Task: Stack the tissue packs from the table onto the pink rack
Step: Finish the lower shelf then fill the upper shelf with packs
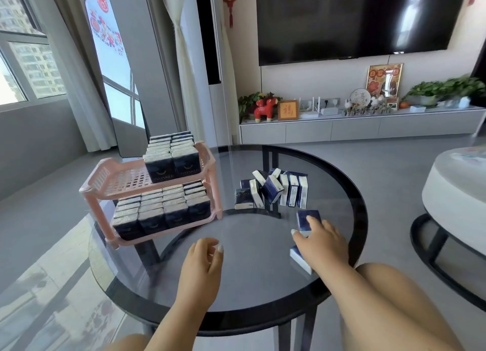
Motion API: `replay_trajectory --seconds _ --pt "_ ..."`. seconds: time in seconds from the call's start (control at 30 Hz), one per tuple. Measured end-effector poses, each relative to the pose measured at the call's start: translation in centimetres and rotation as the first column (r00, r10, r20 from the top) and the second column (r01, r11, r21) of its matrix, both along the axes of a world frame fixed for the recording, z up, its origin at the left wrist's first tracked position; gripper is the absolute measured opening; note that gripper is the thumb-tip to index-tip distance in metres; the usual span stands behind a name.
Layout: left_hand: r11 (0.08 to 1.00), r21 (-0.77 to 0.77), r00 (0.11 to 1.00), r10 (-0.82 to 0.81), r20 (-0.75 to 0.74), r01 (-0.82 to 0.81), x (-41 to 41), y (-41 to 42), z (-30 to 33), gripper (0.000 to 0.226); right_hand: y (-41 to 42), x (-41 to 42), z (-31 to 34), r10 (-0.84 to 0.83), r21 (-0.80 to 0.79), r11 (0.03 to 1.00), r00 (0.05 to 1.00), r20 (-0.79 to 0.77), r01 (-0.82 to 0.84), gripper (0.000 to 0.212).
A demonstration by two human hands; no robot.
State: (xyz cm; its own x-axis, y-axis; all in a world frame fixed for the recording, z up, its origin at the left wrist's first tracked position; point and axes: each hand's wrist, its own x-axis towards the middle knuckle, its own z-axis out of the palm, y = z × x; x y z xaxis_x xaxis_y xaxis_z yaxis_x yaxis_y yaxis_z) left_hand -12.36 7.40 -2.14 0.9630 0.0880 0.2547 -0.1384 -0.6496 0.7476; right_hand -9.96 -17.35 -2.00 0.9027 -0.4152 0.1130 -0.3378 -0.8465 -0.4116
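Observation:
A two-tier pink rack (pixel 105 177) stands on the left of the round glass table (pixel 263 285). Its lower shelf is packed with dark blue tissue packs (pixel 163 211); two rows (pixel 171 153) fill the right part of the upper shelf. Several loose packs (pixel 273 190) stand and lean in a cluster at the table's middle. My right hand (pixel 322 243) rests on a flat blue pack (pixel 307 219), fingers spread over it; another pack (pixel 299 258) lies under my wrist. My left hand (pixel 203 258) hovers over the table, fingers loosely curled, holding nothing.
A white round stool (pixel 457 193) with a black frame stands to the right of the table. Beyond are a TV cabinet (pixel 355 127) with ornaments and a wall-mounted screen (pixel 355 22). My knees show at the bottom edge.

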Motion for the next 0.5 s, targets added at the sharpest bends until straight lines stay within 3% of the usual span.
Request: replay_trajectory --seconds 0.13,0.27,0.33,0.4,0.5 --pt "0.999 -0.046 0.999 -0.026 -0.025 0.025 0.2 0.1 -0.3 0.025 5.3 0.0 -0.5 0.286 0.003 0.958 0.957 0.037 -0.287 0.054" --pt "0.993 -0.114 0.999 -0.018 -0.039 0.014 0.3 0.4 0.0 0.029 10.0 -0.2 0.8 0.616 0.12 0.775 0.784 0.074 -0.62 0.041" --pt "0.996 -0.083 1.0 0.012 -0.021 -0.014 0.4 0.6 0.1 0.033 10.8 -0.3 1.3 0.666 0.295 0.684 0.737 0.12 -0.667 0.04" --pt "0.997 -0.049 0.998 0.05 -0.023 -0.051 0.5 0.7 0.1 0.044 10.5 -0.7 1.4 0.632 0.473 0.616 0.754 0.18 -0.63 0.041" --pt "0.995 -0.039 0.993 0.086 -0.077 -0.089 1.0 1.2 0.2 0.059 8.9 -1.2 1.4 0.61 0.459 0.637 0.769 0.191 -0.619 0.056"
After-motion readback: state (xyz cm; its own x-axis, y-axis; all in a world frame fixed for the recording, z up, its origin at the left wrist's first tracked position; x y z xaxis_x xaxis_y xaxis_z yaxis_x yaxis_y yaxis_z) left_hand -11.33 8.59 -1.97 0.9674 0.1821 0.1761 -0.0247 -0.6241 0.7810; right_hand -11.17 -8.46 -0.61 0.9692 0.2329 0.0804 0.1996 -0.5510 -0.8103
